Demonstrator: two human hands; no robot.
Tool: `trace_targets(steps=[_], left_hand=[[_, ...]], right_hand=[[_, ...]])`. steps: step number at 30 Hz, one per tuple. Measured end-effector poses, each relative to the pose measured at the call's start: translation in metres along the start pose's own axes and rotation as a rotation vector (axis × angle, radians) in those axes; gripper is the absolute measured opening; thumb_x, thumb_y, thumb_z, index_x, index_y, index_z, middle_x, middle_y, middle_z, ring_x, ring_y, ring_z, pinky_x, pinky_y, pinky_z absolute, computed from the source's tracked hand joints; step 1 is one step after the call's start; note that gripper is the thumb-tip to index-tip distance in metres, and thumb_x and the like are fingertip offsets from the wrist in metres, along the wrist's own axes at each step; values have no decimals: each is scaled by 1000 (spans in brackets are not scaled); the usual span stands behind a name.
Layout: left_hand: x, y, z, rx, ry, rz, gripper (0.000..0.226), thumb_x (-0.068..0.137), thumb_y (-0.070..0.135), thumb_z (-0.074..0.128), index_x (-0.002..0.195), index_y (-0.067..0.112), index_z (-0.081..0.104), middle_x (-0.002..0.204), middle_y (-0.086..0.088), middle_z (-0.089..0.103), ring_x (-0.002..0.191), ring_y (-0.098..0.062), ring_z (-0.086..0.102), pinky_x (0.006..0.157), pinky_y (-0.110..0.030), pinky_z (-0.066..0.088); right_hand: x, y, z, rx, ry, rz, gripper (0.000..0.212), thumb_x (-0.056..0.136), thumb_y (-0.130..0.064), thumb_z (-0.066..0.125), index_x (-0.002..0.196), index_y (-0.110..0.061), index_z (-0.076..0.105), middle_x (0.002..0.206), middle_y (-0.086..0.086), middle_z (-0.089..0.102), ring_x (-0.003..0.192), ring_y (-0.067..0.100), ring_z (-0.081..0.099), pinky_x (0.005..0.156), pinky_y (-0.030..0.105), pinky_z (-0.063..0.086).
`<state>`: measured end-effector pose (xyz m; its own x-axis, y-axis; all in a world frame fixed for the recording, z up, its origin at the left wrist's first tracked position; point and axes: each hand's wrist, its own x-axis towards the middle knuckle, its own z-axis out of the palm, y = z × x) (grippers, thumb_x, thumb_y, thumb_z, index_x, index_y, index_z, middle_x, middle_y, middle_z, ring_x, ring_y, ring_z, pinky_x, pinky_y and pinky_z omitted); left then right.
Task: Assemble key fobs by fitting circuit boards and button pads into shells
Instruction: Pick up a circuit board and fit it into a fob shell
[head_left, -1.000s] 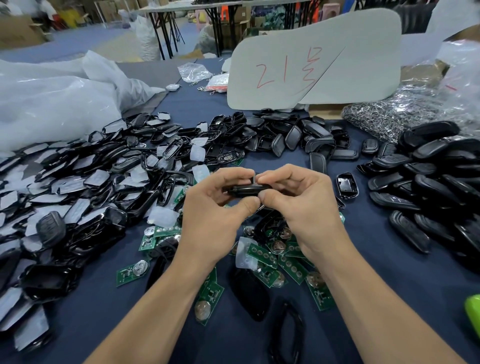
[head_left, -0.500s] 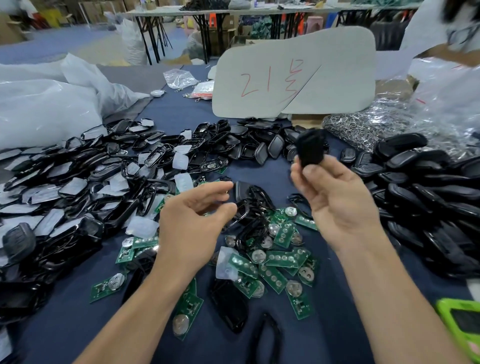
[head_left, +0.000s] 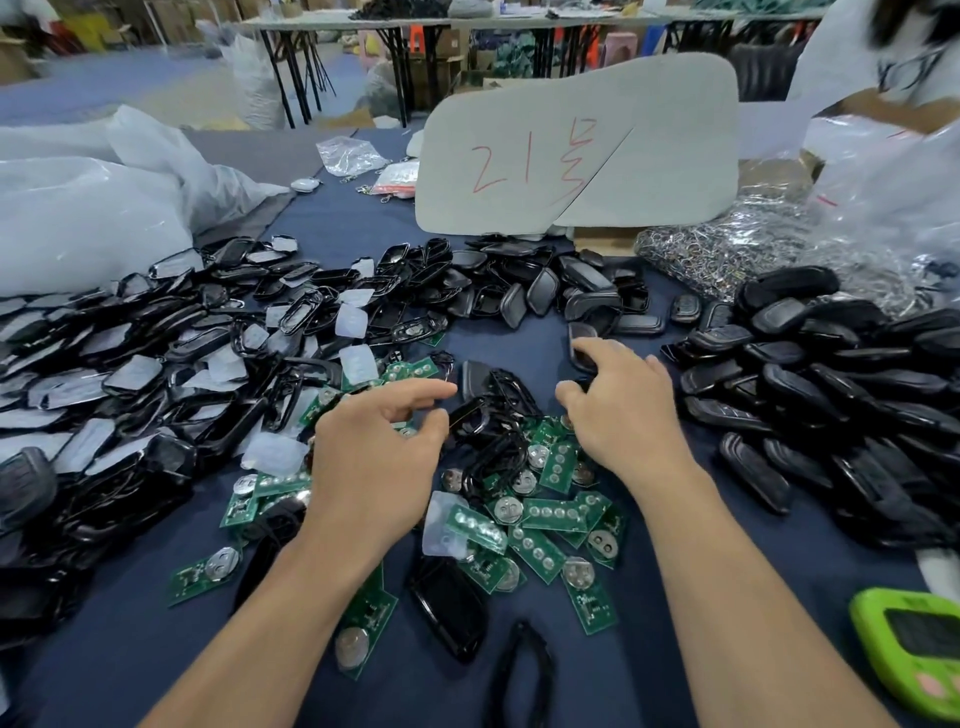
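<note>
My left hand hovers over the middle of the blue cloth with thumb and forefinger apart, holding nothing. My right hand reaches forward palm down, its fingertips on a black shell lying on the cloth. Between and below the hands lie several green circuit boards with round battery clips, tangled with black shell frames. Translucent button pads are scattered among open shells heaped at the left. Closed black fobs are piled at the right.
A grey board with red writing stands at the back, beside a bag of metal key rings. White plastic bags lie far left. A green device sits at the near right edge. Another person stands at the top right.
The hands pressed a fob together, then parted. My right hand lifted the fob, no longer holds it, and has dropped onto a shell. My left hand has lowered toward the boards.
</note>
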<state>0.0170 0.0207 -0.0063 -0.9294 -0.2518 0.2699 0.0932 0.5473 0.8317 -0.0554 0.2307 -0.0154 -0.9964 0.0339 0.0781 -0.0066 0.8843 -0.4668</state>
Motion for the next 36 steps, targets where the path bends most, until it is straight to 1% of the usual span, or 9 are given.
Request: trace_targets(steps=[4, 8, 13, 20, 25, 29, 32, 34, 36], left_hand=[[0, -1, 0, 41, -22, 11, 35, 91, 15, 74, 90, 49, 77, 88, 28, 74, 91, 10, 67, 79, -9, 53], [1, -2, 2, 48, -21, 25, 35, 91, 12, 73, 91, 46, 79, 85, 28, 74, 88, 12, 67, 70, -1, 47], [1, -3, 3, 68, -32, 22, 34, 92, 13, 73, 93, 46, 79, 87, 27, 73, 90, 13, 65, 69, -1, 46], [-4, 7, 3, -112, -39, 65, 37, 88, 20, 81, 116, 44, 76, 98, 37, 72, 94, 13, 68, 83, -1, 47], [-3, 12, 5, -118, -125, 102, 43, 88, 23, 77, 117, 54, 70, 96, 36, 73, 93, 14, 69, 87, -15, 57], [6, 1, 3, -121, 54, -50, 43, 91, 16, 78, 122, 44, 73, 86, 20, 78, 81, 9, 72, 84, -19, 60], [11, -3, -2, -65, 86, -88, 57, 89, 15, 80, 138, 39, 65, 105, 32, 66, 85, 24, 63, 77, 0, 50], [10, -5, -2, -21, 10, -115, 79, 87, 16, 82, 152, 42, 47, 126, 25, 56, 91, 17, 61, 73, 1, 43], [8, -5, -3, 51, -9, -84, 86, 88, 16, 81, 156, 46, 38, 141, 20, 53, 105, 7, 59, 82, -8, 46]], right_hand=[[-6, -5, 1, 97, 132, -18, 3, 89, -26, 72, 87, -26, 70, 74, -7, 64, 88, 25, 65, 119, 40, 32], [-7, -9, -1, 122, 84, -41, 14, 90, -25, 71, 103, -28, 68, 96, -6, 66, 98, 24, 61, 86, 36, 49], [-10, -10, 3, 315, 106, -65, 26, 90, -10, 66, 95, -32, 81, 81, -15, 75, 57, -5, 59, 59, 7, 45], [-26, -39, -9, 790, 404, -98, 21, 86, -10, 75, 84, -31, 79, 73, -21, 75, 65, 6, 73, 61, 21, 58], [-42, -67, 3, 913, 219, -197, 12, 87, -17, 73, 82, -28, 78, 75, -16, 76, 70, 3, 73, 67, 24, 58], [-28, -46, 6, 685, 275, -128, 27, 98, -26, 59, 115, -38, 76, 96, -13, 78, 64, 2, 60, 63, 26, 50], [-6, -28, 6, 207, -3, -115, 57, 102, -12, 50, 155, -32, 44, 160, 2, 44, 138, 22, 47, 110, 35, 38], [-1, -24, 11, 64, -101, -144, 51, 100, -15, 53, 149, -28, 49, 150, 5, 53, 138, 30, 45, 111, 39, 37], [-2, -24, 14, 173, -20, -89, 30, 96, -16, 62, 122, -30, 63, 115, 1, 68, 110, 30, 61, 93, 40, 50]])
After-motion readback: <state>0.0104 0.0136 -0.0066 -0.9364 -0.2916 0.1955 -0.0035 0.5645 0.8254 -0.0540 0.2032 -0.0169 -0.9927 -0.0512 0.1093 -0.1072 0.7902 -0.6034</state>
